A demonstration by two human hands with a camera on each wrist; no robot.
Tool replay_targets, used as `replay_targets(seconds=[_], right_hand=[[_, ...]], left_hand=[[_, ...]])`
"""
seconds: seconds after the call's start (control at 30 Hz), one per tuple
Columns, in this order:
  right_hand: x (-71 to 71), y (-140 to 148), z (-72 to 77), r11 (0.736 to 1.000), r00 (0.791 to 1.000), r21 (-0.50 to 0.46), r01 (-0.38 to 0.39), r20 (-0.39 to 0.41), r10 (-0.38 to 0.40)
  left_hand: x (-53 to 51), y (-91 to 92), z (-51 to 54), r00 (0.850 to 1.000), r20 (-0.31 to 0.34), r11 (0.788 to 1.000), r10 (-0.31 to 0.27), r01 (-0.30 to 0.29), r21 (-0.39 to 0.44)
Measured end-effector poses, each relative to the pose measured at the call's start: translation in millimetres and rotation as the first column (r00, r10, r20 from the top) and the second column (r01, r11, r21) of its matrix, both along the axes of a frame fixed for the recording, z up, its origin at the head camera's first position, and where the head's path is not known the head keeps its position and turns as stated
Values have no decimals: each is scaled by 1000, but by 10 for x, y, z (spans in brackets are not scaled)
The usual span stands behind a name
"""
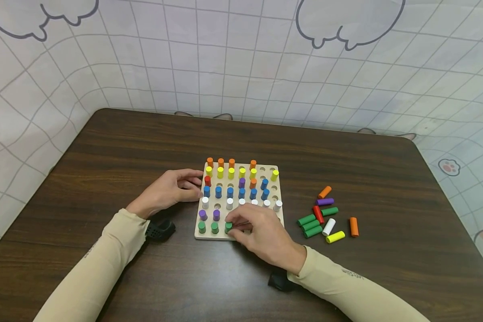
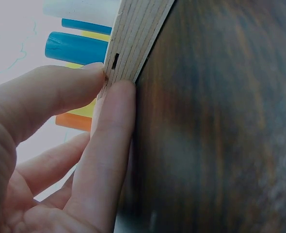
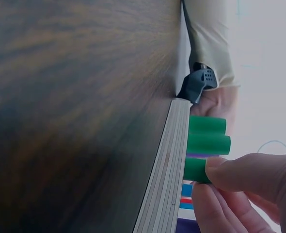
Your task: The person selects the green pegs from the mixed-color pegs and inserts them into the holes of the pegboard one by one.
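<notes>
A square wooden pegboard (image 1: 221, 238) lies on the table, with rows of coloured pegs upright in its holes. Between thumb and fingers my right hand (image 1: 261, 230) pinches a green peg (image 3: 195, 170), which stands in the front row beside two other green pegs (image 3: 208, 144). My left hand (image 1: 167, 190) is at the board's left edge. In the left wrist view its thumb and index finger touch the layered side of the board, close to a blue peg (image 2: 77, 46). Part of the board's front right is hidden behind my right hand.
Loose pegs lie on the table right of the board: several green ones (image 1: 311, 226), a red one (image 1: 318, 214), a white one (image 1: 328, 227), a yellow one (image 1: 335, 237), a purple one (image 1: 325, 201) and two orange ones (image 1: 353, 227). A patterned curtain (image 1: 241, 67) hangs behind the table.
</notes>
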State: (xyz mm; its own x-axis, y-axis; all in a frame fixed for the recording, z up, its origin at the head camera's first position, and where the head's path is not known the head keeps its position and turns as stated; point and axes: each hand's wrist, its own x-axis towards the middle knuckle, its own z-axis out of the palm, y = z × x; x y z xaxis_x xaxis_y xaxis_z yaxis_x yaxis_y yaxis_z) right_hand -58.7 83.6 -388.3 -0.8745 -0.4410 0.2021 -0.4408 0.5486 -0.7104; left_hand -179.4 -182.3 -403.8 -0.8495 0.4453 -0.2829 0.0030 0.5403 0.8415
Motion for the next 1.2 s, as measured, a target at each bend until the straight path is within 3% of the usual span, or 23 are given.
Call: replay_targets(seconds=[0.5, 1.0, 1.2], right_hand=[[17, 44, 34, 1000, 998, -18, -17, 66, 18], [50, 158, 155, 999, 999, -6, -43, 18, 43], [63, 261, 201, 998, 998, 29, -47, -32, 48]], left_hand=[[-16, 45, 36, 1000, -2, 1000, -4, 4, 4], [-16, 14, 6, 1000, -6, 1000, -11, 11, -18], [-6, 1, 5, 1000, -8, 1000, -18, 18, 11]])
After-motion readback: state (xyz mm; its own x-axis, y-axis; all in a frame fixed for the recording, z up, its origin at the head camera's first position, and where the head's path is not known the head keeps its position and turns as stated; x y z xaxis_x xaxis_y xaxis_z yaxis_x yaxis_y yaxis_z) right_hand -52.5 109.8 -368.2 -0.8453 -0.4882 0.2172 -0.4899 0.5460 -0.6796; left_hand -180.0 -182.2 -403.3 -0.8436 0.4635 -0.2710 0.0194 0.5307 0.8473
